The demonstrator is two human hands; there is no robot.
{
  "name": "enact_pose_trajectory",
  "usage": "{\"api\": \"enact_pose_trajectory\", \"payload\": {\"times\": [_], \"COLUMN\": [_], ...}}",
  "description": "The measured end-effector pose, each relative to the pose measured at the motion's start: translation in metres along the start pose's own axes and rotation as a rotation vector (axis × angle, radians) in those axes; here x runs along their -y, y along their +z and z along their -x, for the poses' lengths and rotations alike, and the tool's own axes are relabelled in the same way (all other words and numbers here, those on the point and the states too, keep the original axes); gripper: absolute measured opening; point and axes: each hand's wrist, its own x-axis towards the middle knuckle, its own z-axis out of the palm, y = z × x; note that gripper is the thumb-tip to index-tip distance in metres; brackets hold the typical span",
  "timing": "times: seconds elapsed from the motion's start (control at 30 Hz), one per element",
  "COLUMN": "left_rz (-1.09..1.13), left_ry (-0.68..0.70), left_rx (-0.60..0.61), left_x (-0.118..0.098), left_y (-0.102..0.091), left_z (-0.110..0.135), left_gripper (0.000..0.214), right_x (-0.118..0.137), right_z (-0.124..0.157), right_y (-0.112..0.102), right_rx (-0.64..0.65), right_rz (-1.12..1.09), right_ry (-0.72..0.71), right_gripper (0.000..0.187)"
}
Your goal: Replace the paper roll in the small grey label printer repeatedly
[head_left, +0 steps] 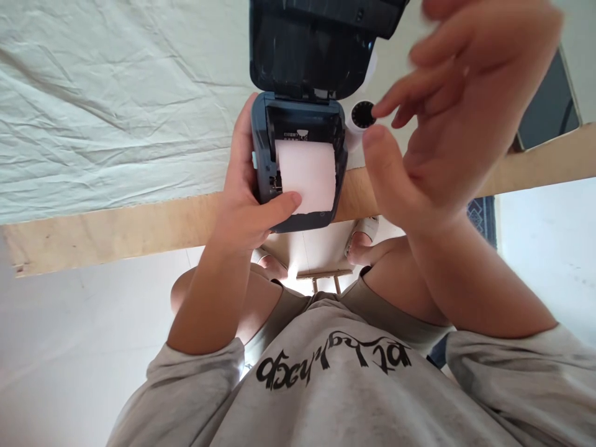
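A dark blue-grey label printer (pixel 305 220) is held at the table's near edge, its black lid (pixel 311 53) swung up. Inside it sits a white paper roll (pixel 310 174), with the loose end hanging toward me. My left hand (pixel 251 198) wraps round the printer's left side, its thumb pressing on the paper's lower left corner. To the right of the printer, my right hand (pixel 447 118) is raised with fingers apart and slightly blurred, holding nothing. Its fingertips overlap a white roll with a black core (pixel 363 115) in the view; whether they touch it I cannot tell.
A pale wrinkled cloth (pixel 116 105) covers the table, and its wooden edge (pixel 112 233) runs across in front of me. A dark flat device (pixel 549 102), like a phone or tablet, lies at the right. Below are my legs and a small wooden stool (pixel 325 274).
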Motion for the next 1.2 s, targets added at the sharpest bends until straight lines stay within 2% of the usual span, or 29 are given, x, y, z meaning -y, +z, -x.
{"api": "enact_pose_trajectory", "payload": {"times": [0.03, 0.07, 0.13, 0.2, 0.27, 0.37, 0.43, 0.57, 0.73, 0.87, 1.03, 1.2], "left_rz": [0.013, 0.033, 0.017, -0.005, -0.02, -0.007, 0.007, 0.045, 0.062, 0.14, 0.155, 0.114], "left_ry": [0.018, 0.081, 0.055, 0.056, 0.05, 0.029, 0.036, 0.103, -0.06, -0.029, -0.021, -0.054], "left_rx": [-0.007, 0.046, 0.064, 0.059, 0.018, -0.027, 0.01, 0.051, -0.083, -0.061, -0.081, -0.137], "left_x": [0.001, 0.002, 0.004, 0.005, 0.004, 0.004, 0.004, 0.004, -0.006, -0.012, -0.011, -0.013], "left_y": [-0.001, -0.002, -0.005, -0.007, -0.006, -0.005, -0.004, -0.002, 0.008, 0.014, 0.016, 0.018], "left_z": [0.0, 0.0, 0.0, 0.001, 0.002, 0.002, 0.001, 0.002, 0.01, 0.011, 0.01, 0.011], "left_gripper": [0.087, 0.092, 0.092, 0.089, 0.088, 0.088, 0.089, 0.075, 0.05, 0.047, 0.044, 0.047], "right_x": [0.0, 0.0, 0.0, 0.0, -0.001, -0.002, -0.003, -0.003, -0.005, -0.006, -0.004, -0.007], "right_z": [-0.002, -0.003, -0.004, -0.003, 0.001, 0.009, 0.014, 0.021, 0.022, 0.019, 0.018, 0.022], "right_y": [0.0, 0.0, 0.0, 0.001, 0.002, 0.002, 0.003, 0.005, 0.009, 0.007, 0.006, 0.012], "right_rx": [0.01, 0.018, 0.044, 0.014, 0.006, 0.088, 0.165, 0.263, 0.359, 0.444, 0.447, 0.38], "right_rz": [-0.02, -0.049, -0.117, -0.191, -0.208, -0.159, -0.142, -0.091, -0.174, -0.142, -0.135, -0.192], "right_ry": [0.073, 0.125, 0.14, 0.086, 0.078, 0.069, 0.006, -0.023, 0.064, 0.059, 0.044, 0.002], "right_gripper": [0.032, 0.038, 0.043, 0.039, 0.027, 0.013, 0.014, 0.014, 0.023, 0.016, 0.014, 0.012]}}
